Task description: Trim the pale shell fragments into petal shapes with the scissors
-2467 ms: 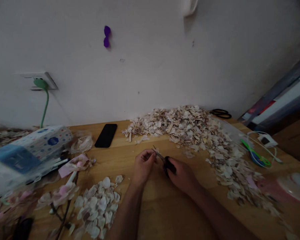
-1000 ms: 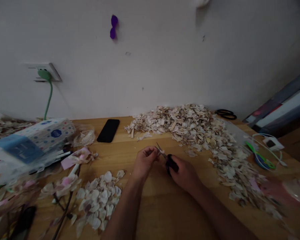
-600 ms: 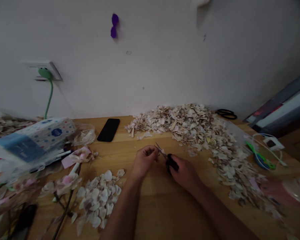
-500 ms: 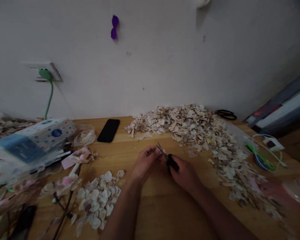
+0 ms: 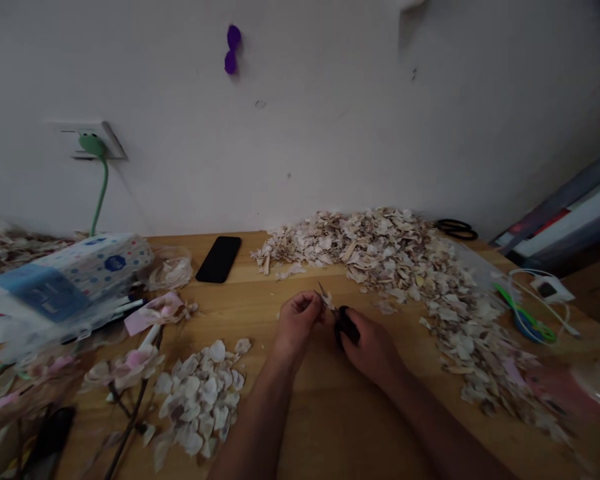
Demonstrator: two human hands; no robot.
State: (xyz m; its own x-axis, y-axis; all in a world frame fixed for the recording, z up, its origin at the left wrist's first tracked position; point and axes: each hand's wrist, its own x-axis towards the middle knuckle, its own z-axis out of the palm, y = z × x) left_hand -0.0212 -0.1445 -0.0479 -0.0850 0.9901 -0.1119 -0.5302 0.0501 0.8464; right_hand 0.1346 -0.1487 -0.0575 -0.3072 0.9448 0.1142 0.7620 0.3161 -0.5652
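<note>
My right hand (image 5: 375,348) is closed around the black handles of a pair of scissors (image 5: 347,327), whose slim blades point up and to the left. Just left of the blades, my left hand (image 5: 300,320) pinches its thumb and fingers together on a small pale petal (image 5: 329,300). The petal is mostly hidden by the fingertips and blades. To the left of my left forearm lies a loose heap of rounded pale petals (image 5: 207,393). A larger pile of dry, ragged petal-like flakes (image 5: 380,243) curves along the wall and down the right side.
A black phone (image 5: 219,259) lies at the back of the wooden table (image 5: 325,427). On the left are a tissue pack (image 5: 100,267), a clear plastic bag and a branch with pinkish flowers (image 5: 137,360). Black-handled scissors (image 5: 457,229) and a white charger (image 5: 550,290) with cable lie right.
My left fingers have curled closer together beside the blades. A pale piece now shows by the scissors' blades. The whole view has shifted slightly.
</note>
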